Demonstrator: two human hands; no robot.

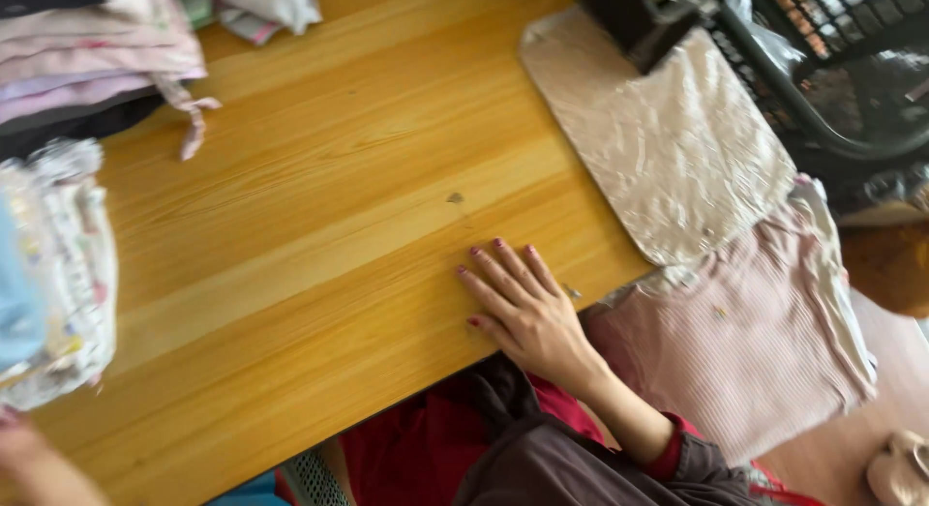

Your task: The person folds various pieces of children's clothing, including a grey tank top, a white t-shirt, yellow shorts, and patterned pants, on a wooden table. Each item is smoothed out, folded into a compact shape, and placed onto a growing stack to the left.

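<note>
1. The right hand (pixel 521 303) lies flat on the wooden tabletop (pixel 319 225), a little right of the middle of the frame, palm down, fingers spread wide and holding nothing. The nails are painted dark red.
2. Its sleeve is dark over a red cuff and comes in from the lower edge of the frame.
3. Just beside this hand, to the right, a pink ribbed garment (pixel 755 351) hangs over the tabletop edge; the hand is close to it, but I cannot tell if they touch.
4. Above the garment, in the upper right, a shiny beige pad (pixel 668 148) with rounded corners lies on the tabletop, and its lower end overlaps the garment.
5. A dark object (pixel 634 17) stands on the upper end of the pad.
6. The left hand (pixel 34 467) shows only as a blurred part in the lower left corner; whether it is spread or closed cannot be told.
7. Near it, at the left edge, there is a bundle of white patterned cloth (pixel 63 274).
8. In the upper left, a pile of folded pink clothes (pixel 97 51) rests on the tabletop, with a pink strap hanging from it.
</note>
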